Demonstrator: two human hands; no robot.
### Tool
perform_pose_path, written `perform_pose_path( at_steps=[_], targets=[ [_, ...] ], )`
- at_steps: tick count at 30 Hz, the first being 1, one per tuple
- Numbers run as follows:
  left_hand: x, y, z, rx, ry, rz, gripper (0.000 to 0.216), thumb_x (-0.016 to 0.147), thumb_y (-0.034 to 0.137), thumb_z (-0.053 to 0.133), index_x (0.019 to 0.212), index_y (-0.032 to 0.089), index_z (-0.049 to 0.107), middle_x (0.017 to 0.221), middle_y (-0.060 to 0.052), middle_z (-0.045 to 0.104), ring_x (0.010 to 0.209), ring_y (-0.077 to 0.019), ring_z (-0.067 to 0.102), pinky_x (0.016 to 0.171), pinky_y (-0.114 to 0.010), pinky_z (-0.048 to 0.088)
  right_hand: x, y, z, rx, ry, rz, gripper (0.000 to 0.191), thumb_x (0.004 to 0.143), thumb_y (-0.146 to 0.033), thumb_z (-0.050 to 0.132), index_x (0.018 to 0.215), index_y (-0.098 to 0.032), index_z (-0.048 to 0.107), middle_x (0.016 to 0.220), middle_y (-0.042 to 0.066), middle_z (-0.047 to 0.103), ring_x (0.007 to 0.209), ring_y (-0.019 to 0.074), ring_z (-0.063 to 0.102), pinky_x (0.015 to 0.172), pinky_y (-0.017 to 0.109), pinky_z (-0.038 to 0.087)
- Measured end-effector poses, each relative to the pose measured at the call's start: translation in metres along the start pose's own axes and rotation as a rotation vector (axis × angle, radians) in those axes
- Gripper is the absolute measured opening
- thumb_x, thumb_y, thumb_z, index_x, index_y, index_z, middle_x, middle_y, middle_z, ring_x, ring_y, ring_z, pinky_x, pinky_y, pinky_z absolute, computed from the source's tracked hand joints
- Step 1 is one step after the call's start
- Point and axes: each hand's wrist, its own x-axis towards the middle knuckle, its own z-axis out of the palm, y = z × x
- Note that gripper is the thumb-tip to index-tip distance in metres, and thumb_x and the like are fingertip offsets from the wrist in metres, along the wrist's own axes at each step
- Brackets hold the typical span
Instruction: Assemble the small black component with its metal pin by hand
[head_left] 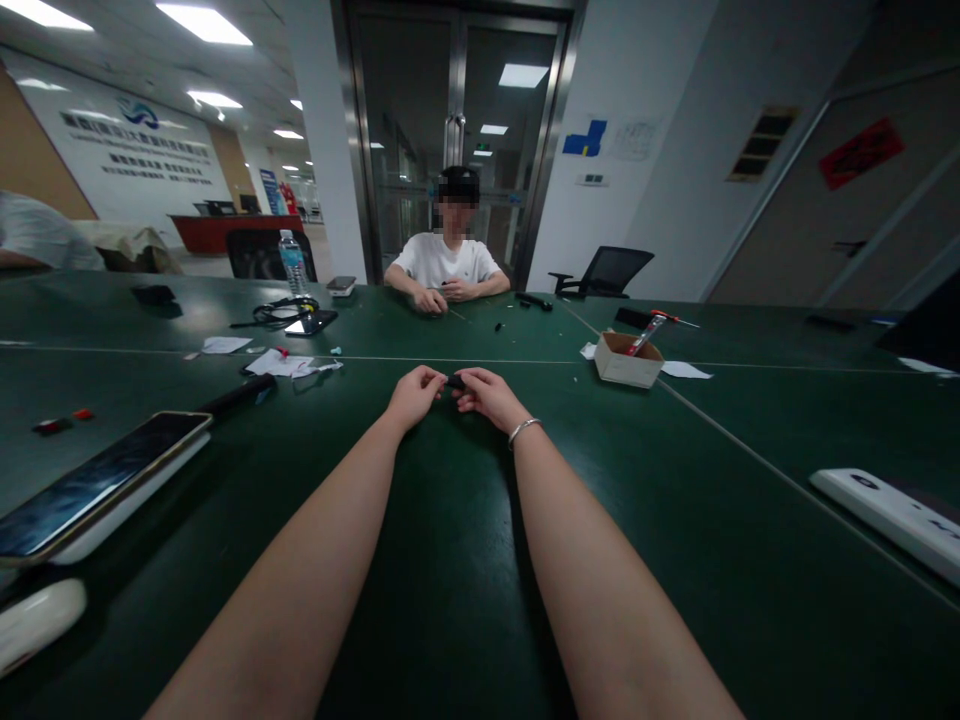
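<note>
Above the green table (465,560), both arms stretch forward and the hands meet near the middle. A small black piece (455,381) lies between the fingertips, its kind too small to make out. My right hand (491,398), with a silver bangle at the wrist, pinches it between thumb and fingers. My left hand (416,398) is closed too, its thumb and finger pressed together at the piece's left end. Whatever sits in that left pinch is hidden.
To the left are a phone (112,480) on a white block, a white mouse (41,620), paper scraps (281,363) and a water bottle (292,262). A small box (628,362) and a white power strip (892,515) lie right. A person (448,262) sits opposite.
</note>
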Motion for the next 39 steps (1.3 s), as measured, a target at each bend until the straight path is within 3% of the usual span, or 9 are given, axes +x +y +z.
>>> perform_pose_path(
  at_steps=[2, 7, 11, 13, 17, 24, 29, 33, 39],
  targets=[
    [-0.0017, 0.0013, -0.0016, 0.057, -0.012, -0.002, 0.031, 0.081, 0.047, 0.055, 0.075, 0.018, 0.061, 0.067, -0.002, 0.064, 0.059, -0.0132, 0.057, 0.059, -0.026, 0.044, -0.0036, -0.0019, -0.0014, 0.051, -0.029, -0.023, 0.010, 0.084, -0.012, 0.061, 0.094, -0.016, 0.061, 0.072, 0.002, 0.067, 0.051, 0.0085, 0.061, 0.052, 0.021, 0.055],
    [-0.0050, 0.0073, -0.0038, 0.121, -0.026, -0.048, 0.056, 0.088, 0.060, 0.035, 0.058, 0.018, 0.058, 0.058, -0.004, 0.061, 0.055, -0.0148, 0.056, 0.060, -0.028, 0.043, -0.0061, -0.0039, -0.0039, 0.068, -0.052, 0.005, 0.010, 0.081, -0.008, 0.061, 0.089, -0.014, 0.064, 0.068, 0.002, 0.065, 0.053, 0.0087, 0.062, 0.056, 0.021, 0.055],
    [-0.0052, 0.0084, -0.0030, -0.039, -0.039, -0.039, 0.032, 0.083, 0.045, 0.050, 0.085, 0.018, 0.066, 0.075, -0.003, 0.066, 0.061, -0.0132, 0.057, 0.058, -0.025, 0.043, -0.0042, -0.0030, -0.0046, 0.086, -0.042, 0.010, 0.012, 0.081, -0.007, 0.059, 0.088, -0.014, 0.065, 0.065, 0.002, 0.064, 0.053, 0.0091, 0.061, 0.057, 0.022, 0.055],
    [-0.0050, 0.0075, -0.0027, -0.050, -0.059, 0.000, 0.026, 0.080, 0.038, 0.054, 0.093, 0.019, 0.065, 0.071, 0.000, 0.063, 0.059, -0.0117, 0.054, 0.056, -0.024, 0.041, -0.0042, -0.0027, -0.0048, 0.084, -0.051, 0.011, 0.012, 0.080, -0.007, 0.059, 0.088, -0.014, 0.065, 0.066, 0.002, 0.065, 0.054, 0.0092, 0.061, 0.057, 0.022, 0.055],
    [-0.0049, 0.0058, -0.0023, -0.002, -0.081, 0.004, 0.033, 0.087, 0.041, 0.043, 0.090, 0.018, 0.066, 0.052, 0.003, 0.049, 0.050, -0.0111, 0.047, 0.051, -0.023, 0.036, -0.0048, -0.0023, -0.0048, 0.086, -0.058, 0.006, 0.013, 0.080, -0.006, 0.058, 0.088, -0.014, 0.065, 0.068, 0.003, 0.066, 0.054, 0.0094, 0.062, 0.057, 0.022, 0.055],
    [-0.0043, 0.0031, -0.0004, -0.049, -0.093, 0.029, 0.036, 0.085, 0.045, 0.049, 0.108, 0.020, 0.061, 0.052, 0.005, 0.050, 0.048, -0.0103, 0.046, 0.049, -0.022, 0.036, -0.0039, -0.0013, -0.0049, 0.087, -0.069, 0.010, 0.015, 0.080, -0.005, 0.056, 0.088, -0.014, 0.065, 0.067, 0.002, 0.066, 0.053, 0.0091, 0.062, 0.058, 0.022, 0.055],
    [-0.0040, 0.0029, -0.0005, -0.088, -0.091, 0.044, 0.029, 0.082, 0.036, 0.053, 0.104, 0.019, 0.063, 0.063, 0.002, 0.056, 0.058, -0.0108, 0.052, 0.057, -0.022, 0.041, -0.0039, -0.0008, -0.0054, 0.089, -0.066, 0.005, 0.017, 0.080, -0.004, 0.055, 0.088, -0.014, 0.066, 0.065, 0.001, 0.064, 0.053, 0.0092, 0.062, 0.058, 0.022, 0.055],
    [-0.0037, 0.0034, -0.0015, -0.040, -0.134, 0.019, 0.032, 0.085, 0.038, 0.045, 0.097, 0.018, 0.066, 0.058, 0.002, 0.054, 0.054, -0.0115, 0.050, 0.053, -0.024, 0.039, -0.0035, -0.0009, -0.0057, 0.097, -0.065, 0.004, 0.016, 0.079, -0.004, 0.056, 0.086, -0.014, 0.065, 0.066, 0.002, 0.065, 0.054, 0.0095, 0.062, 0.057, 0.022, 0.055],
    [-0.0040, 0.0050, -0.0020, -0.037, -0.102, 0.016, 0.027, 0.081, 0.032, 0.048, 0.094, 0.018, 0.067, 0.064, 0.001, 0.056, 0.059, -0.0114, 0.052, 0.055, -0.023, 0.040, -0.0047, -0.0028, -0.0043, 0.096, -0.053, 0.010, 0.015, 0.080, -0.004, 0.055, 0.086, -0.013, 0.066, 0.064, 0.003, 0.065, 0.053, 0.0093, 0.062, 0.057, 0.021, 0.055]
  ],
)
